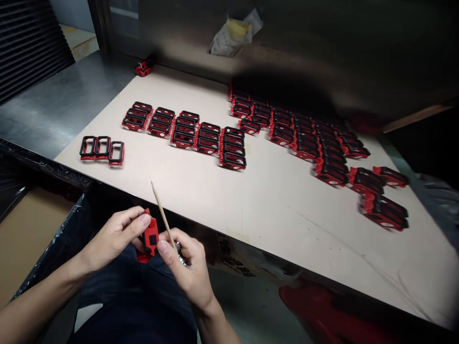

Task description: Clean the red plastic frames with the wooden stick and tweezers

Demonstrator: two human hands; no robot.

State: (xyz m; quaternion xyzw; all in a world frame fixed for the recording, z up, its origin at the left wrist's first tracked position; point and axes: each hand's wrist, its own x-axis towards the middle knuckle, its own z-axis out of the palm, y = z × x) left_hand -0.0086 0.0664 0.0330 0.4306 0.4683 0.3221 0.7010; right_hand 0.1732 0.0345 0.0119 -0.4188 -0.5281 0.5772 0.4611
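**one red-and-black frame in hand, dozens laid out on the desk**

from the head view, the left hand (113, 236) has a firm, closed grip on a red-and-black frame (149, 236), thumb across its front and fingers curled behind. the frame sits just above the person's jeans (136, 306), between both hands. its long axis stands nearly upright in the view, with the narrow top end pointing away from the person. the right hand (188, 270) pinches a slim wooden stick (164, 217) between thumb and fingers, its tip pointing up and left toward the desk (287, 229). the stick's lower end is hidden, so any contact with the frame cannot be told. a small shiny metal bit (183, 258) shows beside the right hand.

on the desk, matching frames lie in tidy stacked rows: a left block (184, 129) and a larger block (301, 138) running toward the right edge. three more stand apart at the far left (102, 149), and one red piece (144, 68) sits beyond the back edge. so many are laid out, one is in hand, and any further supply is out of sight. a plastic bag (233, 36) lies at the back, and a black-lined cardboard box (28, 229) sits low on the left.
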